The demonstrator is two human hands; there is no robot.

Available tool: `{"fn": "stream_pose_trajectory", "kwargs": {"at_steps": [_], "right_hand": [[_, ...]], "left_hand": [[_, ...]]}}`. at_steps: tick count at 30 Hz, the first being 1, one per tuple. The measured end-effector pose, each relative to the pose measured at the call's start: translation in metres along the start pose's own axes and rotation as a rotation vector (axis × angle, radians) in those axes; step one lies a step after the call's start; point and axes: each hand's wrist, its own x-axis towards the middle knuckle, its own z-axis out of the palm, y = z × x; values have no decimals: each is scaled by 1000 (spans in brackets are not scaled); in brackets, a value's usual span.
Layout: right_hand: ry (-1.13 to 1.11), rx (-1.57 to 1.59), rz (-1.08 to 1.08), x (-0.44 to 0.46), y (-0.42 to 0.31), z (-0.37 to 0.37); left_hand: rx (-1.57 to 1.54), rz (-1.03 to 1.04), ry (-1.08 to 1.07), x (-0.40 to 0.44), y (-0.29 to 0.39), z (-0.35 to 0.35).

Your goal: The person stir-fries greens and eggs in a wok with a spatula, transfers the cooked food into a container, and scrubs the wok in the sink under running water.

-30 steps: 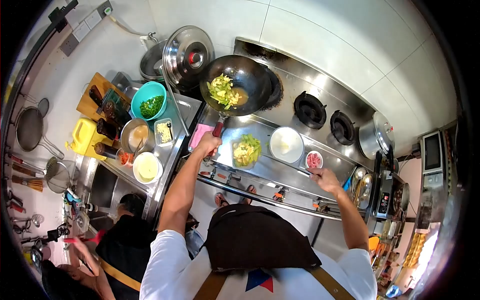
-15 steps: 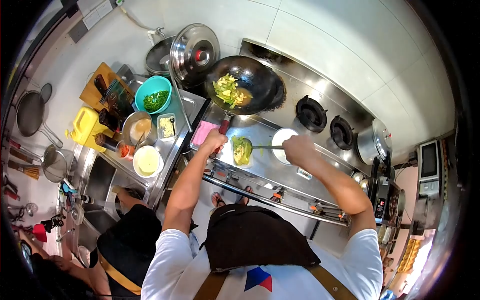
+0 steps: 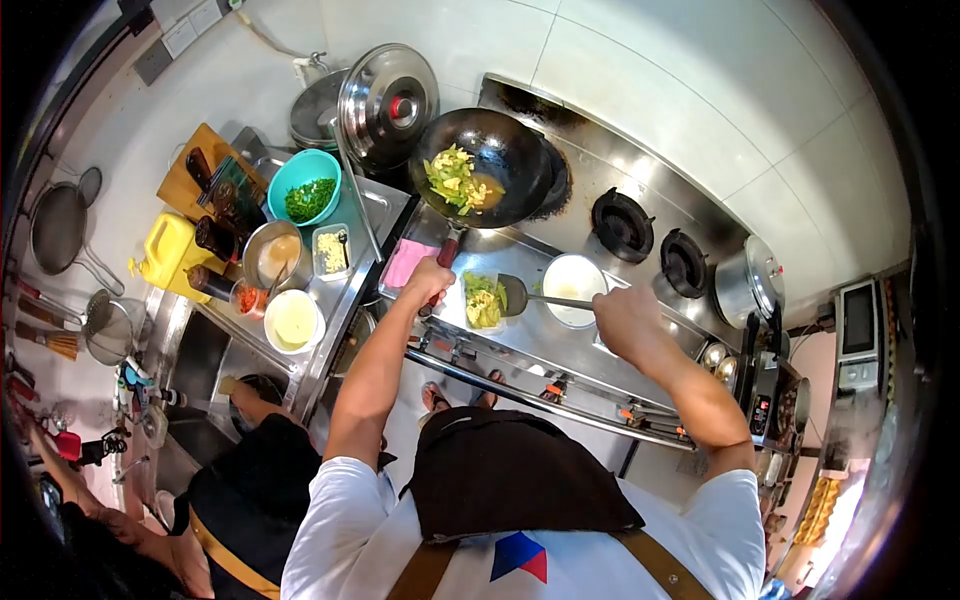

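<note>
Gripping a spatula [image 3: 515,296] across a white bowl [image 3: 573,272], right fingers [image 3: 608,308] curl — left fingers [image 3: 440,281] clasp wok handle [image 3: 450,248].

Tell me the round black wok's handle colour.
The long handle is dark red, clearest in the head view.

The dark wok [image 3: 520,165] has its reddish handle pointing near and green-and-yellow food [image 3: 455,180] at its left. The spatula [image 3: 515,294] extends sideways, blade beside more such food on the near side.

Nothing legible — no labels, numbers or signs
</note>
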Motion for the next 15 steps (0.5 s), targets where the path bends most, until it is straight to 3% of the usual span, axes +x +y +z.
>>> {"fn": "stream_pose_trajectory", "kwargs": {"at_steps": [6, 15], "right_hand": [[127, 60, 81, -13, -6, 27], [87, 59, 57, -13, 12, 35]], "left_hand": [[-34, 34, 12, 2, -2, -1], [-28, 0, -5, -7, 6, 2]]}}
